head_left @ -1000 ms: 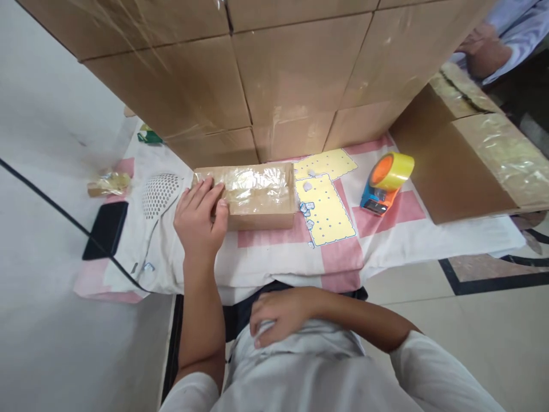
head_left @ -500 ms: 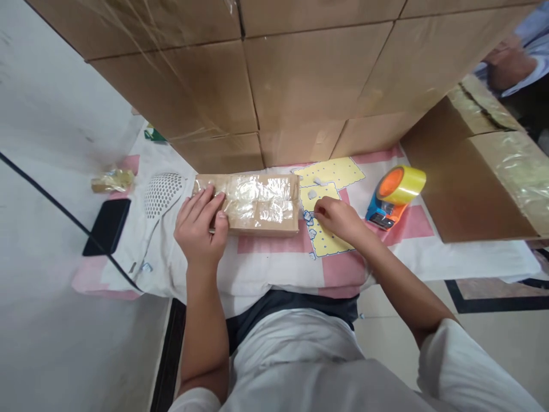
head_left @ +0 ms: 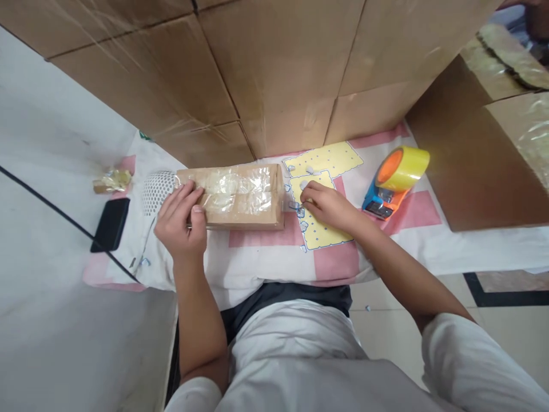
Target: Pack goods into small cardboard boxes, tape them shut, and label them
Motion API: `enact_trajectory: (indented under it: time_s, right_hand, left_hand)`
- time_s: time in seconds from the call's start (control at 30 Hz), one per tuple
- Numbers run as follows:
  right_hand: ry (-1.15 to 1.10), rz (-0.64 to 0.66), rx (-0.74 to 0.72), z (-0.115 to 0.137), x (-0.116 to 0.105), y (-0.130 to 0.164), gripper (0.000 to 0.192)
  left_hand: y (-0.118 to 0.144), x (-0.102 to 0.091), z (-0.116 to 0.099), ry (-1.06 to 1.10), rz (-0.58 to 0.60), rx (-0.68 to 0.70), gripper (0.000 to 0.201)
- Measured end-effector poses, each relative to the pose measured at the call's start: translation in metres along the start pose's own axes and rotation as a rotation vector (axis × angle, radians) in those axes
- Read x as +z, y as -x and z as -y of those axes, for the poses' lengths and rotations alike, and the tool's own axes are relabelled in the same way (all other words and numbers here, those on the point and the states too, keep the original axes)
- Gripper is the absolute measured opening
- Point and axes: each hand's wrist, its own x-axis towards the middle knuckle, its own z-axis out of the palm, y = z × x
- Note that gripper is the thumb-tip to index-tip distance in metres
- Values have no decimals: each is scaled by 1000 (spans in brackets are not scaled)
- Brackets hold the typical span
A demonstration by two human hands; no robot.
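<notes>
A sealed cardboard box (head_left: 240, 197) lies lengthwise on the cloth, shiny clear tape across its top. My left hand (head_left: 182, 220) rests on the box's left end, fingers stretched over the top and thumb apart. Just off the right end, my right hand (head_left: 323, 205) is closed in a pinch. A short strip of clear tape (head_left: 292, 205) reaches from that end to the fingertips, which seem to hold it; the exact grip is hidden. Small crumpled scraps (head_left: 304, 226) lie below the fingers on a yellow, wavy-edged print (head_left: 328, 232).
To the right stands a tape dispenser (head_left: 392, 183) with a yellow roll, beside a large carton (head_left: 480, 166). Stacked cartons (head_left: 283, 74) rise behind. At left are a white perforated object (head_left: 158, 191), a phone (head_left: 110, 225) and a black cable (head_left: 64, 214). Another person shows at upper right.
The view has shifted, moving most things slightly left in the picture. My right hand stays pinched near the box's end and my left hand stays on the box.
</notes>
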Motion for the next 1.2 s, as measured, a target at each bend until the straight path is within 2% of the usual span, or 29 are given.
enact_trajectory:
  time_s: [0.2,0.37,0.53,0.63,0.73,0.83,0.97,1.2]
  right_hand:
    - [23,24,66,-7,0,1,30]
    - [-101,-38,14,-17,4,1,33]
    - [-246,-130,-48,-21,6,-2,24]
    - [-282,-166,-88,-21,6,-4,23]
    - [-280,-170,-67,-21,5,-3,29]
    - [-279,-133,-77,-16,5,0,39]
    - [-198,-85,-186,0,7,3,52]
    - [-5,-160,-316,20,22,-5,51]
  left_hand:
    - [0,2,0,15,-29,1,35]
    - [2,1,-1,1,-36,-17,36]
    - [2,0,-1,19,-50,-1,33]
    - [3,0,-1,22,-54,7,33]
    - [3,1,0,27,-60,15,33]
    - [4,0,0,24,-56,17,34]
    - [4,-1,-2,-23,-28,-25,36]
    - [5,-1,-1,-18,-34,-25,36]
